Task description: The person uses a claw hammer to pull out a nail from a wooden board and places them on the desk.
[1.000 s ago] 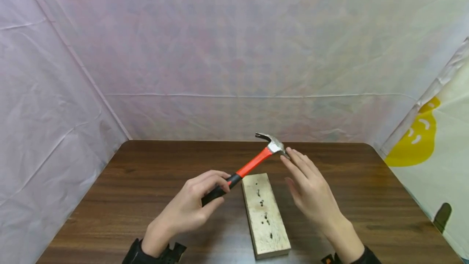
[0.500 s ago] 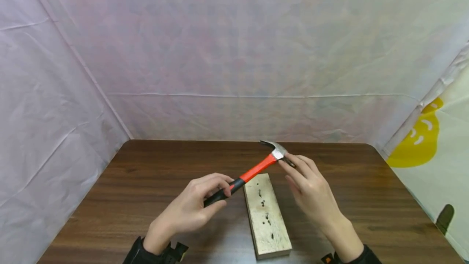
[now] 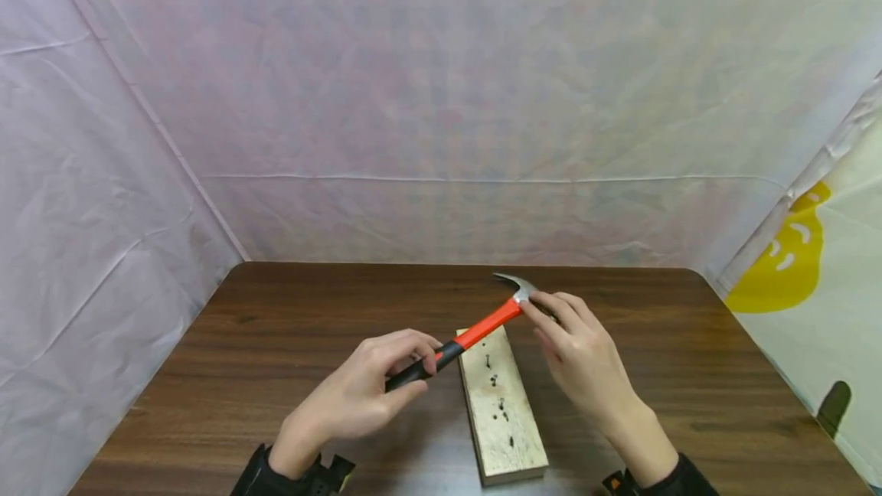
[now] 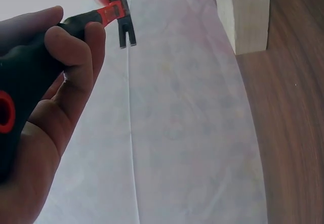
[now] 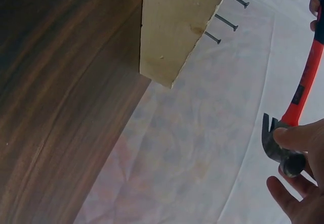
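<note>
wood-grain table (image 3: 276, 312) | creased pale sheeting (image 3: 441, 98) behind, left | yellow print (image 3: 792, 270) on right-hand sheet (image 3: 844, 320)

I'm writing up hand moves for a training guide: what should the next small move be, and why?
I'd probably have the right hand let go of the hammer head: the left hand grips the handle, and nails stand out of the wooden block, so freeing the head should let it be brought to them.

No writing or number can be read, the small dark mark (image 5: 297, 94) on the hammer (image 5: 307, 77) being illegible
</note>
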`<state>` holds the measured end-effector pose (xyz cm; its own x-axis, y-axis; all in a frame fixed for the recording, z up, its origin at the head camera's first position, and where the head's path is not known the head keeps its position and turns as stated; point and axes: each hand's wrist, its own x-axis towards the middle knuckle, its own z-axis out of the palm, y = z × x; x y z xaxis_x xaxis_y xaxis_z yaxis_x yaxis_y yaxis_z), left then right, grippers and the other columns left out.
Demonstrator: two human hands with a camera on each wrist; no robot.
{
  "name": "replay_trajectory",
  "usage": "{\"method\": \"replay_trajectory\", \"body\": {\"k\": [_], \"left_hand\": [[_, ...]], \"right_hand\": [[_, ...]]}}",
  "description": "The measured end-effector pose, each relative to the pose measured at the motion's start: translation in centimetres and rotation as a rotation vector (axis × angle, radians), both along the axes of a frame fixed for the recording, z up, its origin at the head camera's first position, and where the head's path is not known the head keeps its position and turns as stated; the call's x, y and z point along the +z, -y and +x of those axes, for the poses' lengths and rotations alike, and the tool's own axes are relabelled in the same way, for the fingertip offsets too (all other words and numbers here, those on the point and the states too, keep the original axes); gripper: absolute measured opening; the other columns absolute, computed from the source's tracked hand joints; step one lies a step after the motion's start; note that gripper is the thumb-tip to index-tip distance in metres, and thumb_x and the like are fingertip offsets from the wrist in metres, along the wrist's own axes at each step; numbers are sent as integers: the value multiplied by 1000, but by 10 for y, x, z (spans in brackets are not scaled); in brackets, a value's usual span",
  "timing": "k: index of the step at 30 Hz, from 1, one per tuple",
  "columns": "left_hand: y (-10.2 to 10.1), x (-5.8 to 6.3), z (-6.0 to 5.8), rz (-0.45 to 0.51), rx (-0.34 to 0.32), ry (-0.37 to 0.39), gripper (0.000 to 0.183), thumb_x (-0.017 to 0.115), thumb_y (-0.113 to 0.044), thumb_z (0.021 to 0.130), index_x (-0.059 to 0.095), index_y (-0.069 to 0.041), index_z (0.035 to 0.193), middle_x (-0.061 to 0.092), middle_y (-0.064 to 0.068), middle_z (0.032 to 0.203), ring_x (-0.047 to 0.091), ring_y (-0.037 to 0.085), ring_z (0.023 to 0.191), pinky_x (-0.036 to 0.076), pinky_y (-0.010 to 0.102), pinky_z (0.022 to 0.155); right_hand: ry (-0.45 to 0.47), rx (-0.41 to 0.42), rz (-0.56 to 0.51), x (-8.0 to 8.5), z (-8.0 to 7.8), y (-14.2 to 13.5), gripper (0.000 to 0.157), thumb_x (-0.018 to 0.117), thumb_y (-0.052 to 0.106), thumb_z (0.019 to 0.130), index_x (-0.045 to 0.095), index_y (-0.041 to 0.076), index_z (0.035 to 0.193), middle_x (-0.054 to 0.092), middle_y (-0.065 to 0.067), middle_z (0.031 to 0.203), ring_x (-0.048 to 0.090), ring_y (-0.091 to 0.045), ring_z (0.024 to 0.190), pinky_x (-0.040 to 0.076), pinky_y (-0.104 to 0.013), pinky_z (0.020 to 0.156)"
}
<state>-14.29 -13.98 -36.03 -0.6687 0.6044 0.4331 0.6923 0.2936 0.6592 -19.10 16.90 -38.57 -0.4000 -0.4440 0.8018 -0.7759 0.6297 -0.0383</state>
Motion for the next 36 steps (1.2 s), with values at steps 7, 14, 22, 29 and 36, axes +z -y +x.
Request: {"method": "replay_trajectory", "body": {"k": [7,14,22,29,36], "left_hand": [[-3,3,2,-5,-36,-10,33,71,5,86,56,-21,100,59,-2,121,62,9,89,50,23,70],[-4,3,4,-33,-56,-23,33,71,2,87,53,-22,99,60,-5,118,61,8,99,50,23,79],[-3,5,5,-45,-62,-11,29,70,1,89,54,-21,101,60,-6,115,61,5,96,49,22,80],[-2,8,4,-83,-50,56,27,70,-4,90,57,-21,106,61,-11,107,60,5,95,49,22,77],[1,12,4,-48,-57,237,16,64,-13,98,59,-18,112,63,-5,103,63,7,83,52,25,62]], "right_hand": [[17,4,6,-1,-1,-1,43,73,-3,78,68,2,120,60,-15,118,54,-35,107,44,-38,89],[50,-31,37,-2,1,-1,45,81,-10,68,72,3,110,60,-12,111,55,-30,103,44,-37,89],[68,4,26,-6,3,0,39,44,30,106,71,2,111,58,-13,112,54,-30,105,48,-33,85],[29,36,10,-11,2,4,45,36,28,108,71,0,109,57,-16,108,54,-32,102,48,-33,82],[5,39,-6,-12,2,7,44,36,25,109,70,-2,107,56,-16,106,53,-33,101,46,-32,84]]}}
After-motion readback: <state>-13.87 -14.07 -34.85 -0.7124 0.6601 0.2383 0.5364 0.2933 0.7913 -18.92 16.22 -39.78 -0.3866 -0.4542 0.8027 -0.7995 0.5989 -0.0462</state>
